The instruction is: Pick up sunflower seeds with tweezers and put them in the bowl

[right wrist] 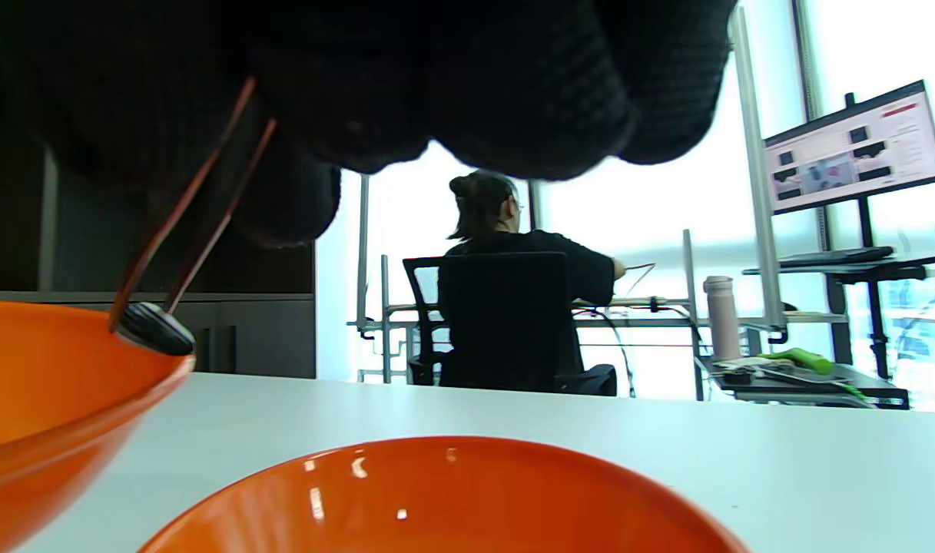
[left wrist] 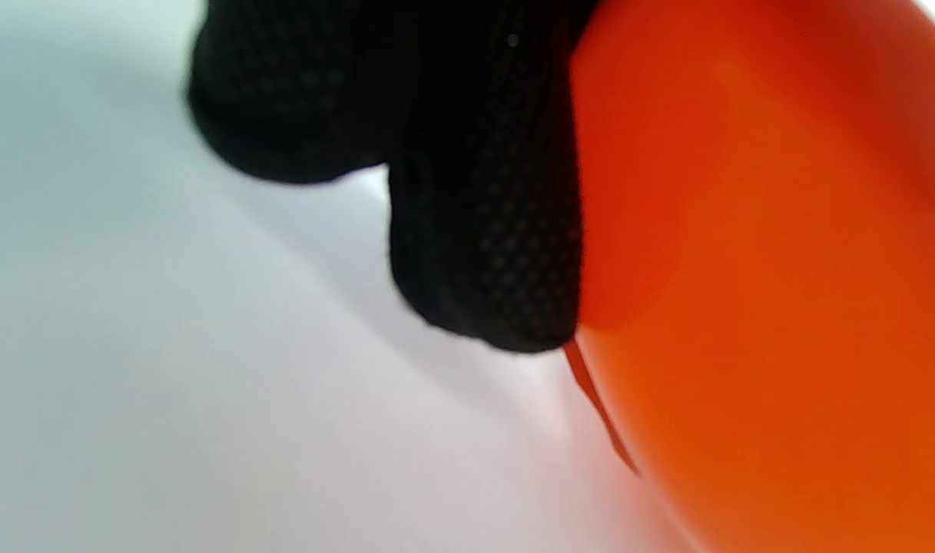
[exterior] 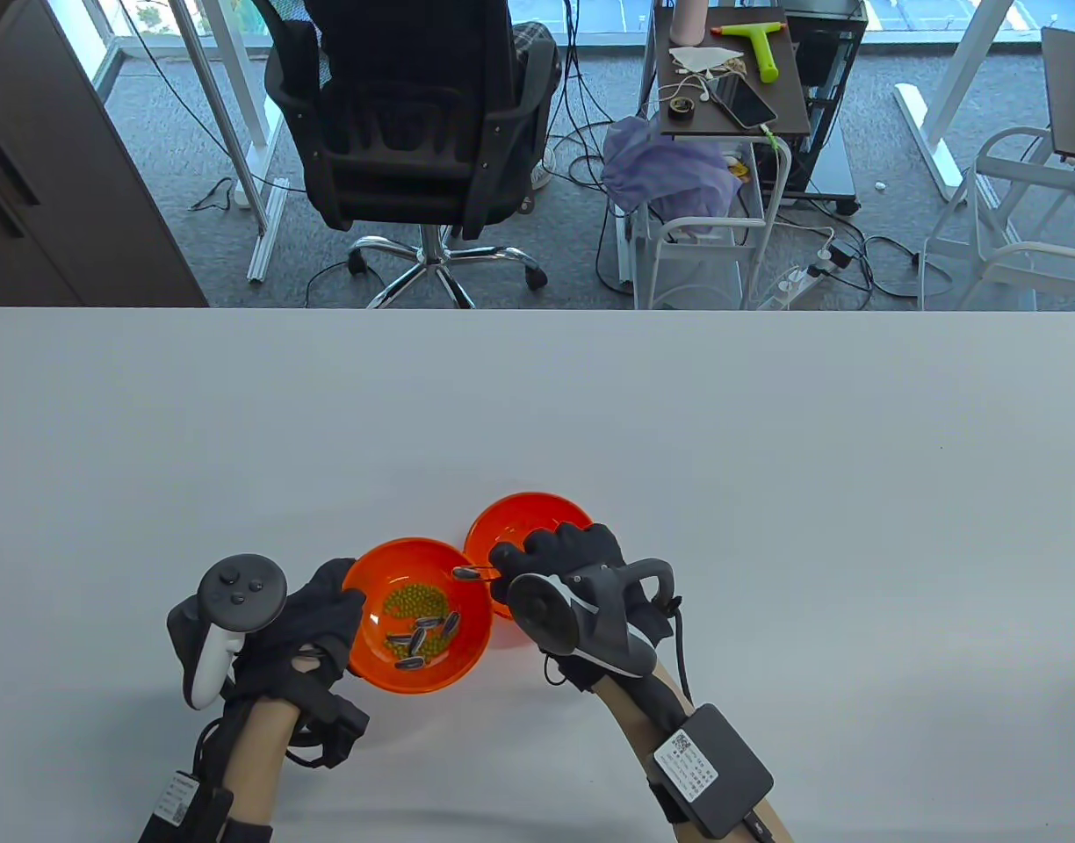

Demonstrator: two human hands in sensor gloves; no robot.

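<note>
Right hand (exterior: pixel 581 562) has the tweezers (exterior: pixel 480 573) pinched between its fingertips, and the tips are closed on one dark seed (exterior: pixel 464 573). In the table view the tweezers run roughly sideways, tips pointing left, with the seed's long axis lying the same way, right above the right rim of the left bowl (exterior: pixel 362 654). From the right wrist view the tweezers (right wrist: pixel 190 207) slant down-left to the seed (right wrist: pixel 155 329), which hangs just over that rim. The left bowl holds green beans (exterior: pixel 412 602) and a few more seeds (exterior: pixel 425 637). Left hand (exterior: pixel 313 628) grips its left wall, fingers (left wrist: pixel 486 253) pressed on the outside. The right bowl (exterior: pixel 489 527) touches the left one and sits partly under the right hand.
</note>
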